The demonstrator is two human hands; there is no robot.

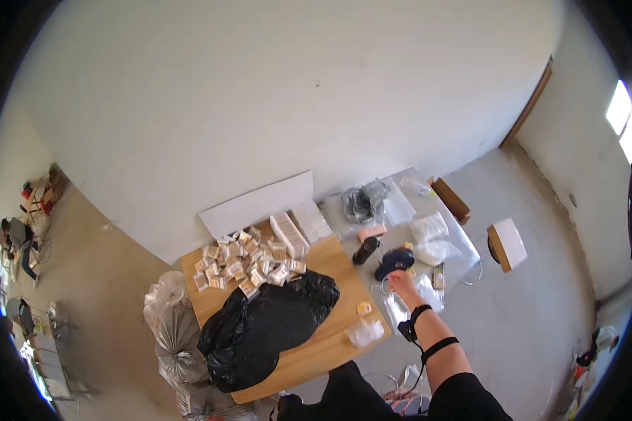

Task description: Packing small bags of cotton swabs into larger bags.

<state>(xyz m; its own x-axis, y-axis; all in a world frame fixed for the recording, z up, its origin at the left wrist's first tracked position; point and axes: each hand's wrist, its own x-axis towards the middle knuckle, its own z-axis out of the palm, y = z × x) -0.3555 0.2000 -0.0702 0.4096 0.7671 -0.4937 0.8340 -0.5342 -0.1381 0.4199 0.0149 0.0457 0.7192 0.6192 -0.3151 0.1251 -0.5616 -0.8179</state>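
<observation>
My right hand point(401, 281) reaches out over the grey-white table at the right. Its fingers look closed at the near edge of a dark blue rounded object point(395, 262), whose kind I cannot make out. A black bottle point(365, 250) stands just left of it, and a phone-like flat item point(439, 276) lies to its right. Clear plastic bags point(430, 292) lie beside the hand. On the wooden table point(344, 281), a large black plastic bag point(267, 326) is spread in front of a heap of small white-and-tan packets point(242, 259). My left hand is out of sight.
Stuffed plastic bags point(179, 330) line the wooden table's left side. A stack of white packets point(289, 235) and a white board point(260, 203) are at the wall. A carton point(509, 244) sits on the floor at right. Other people point(21, 242) are far left.
</observation>
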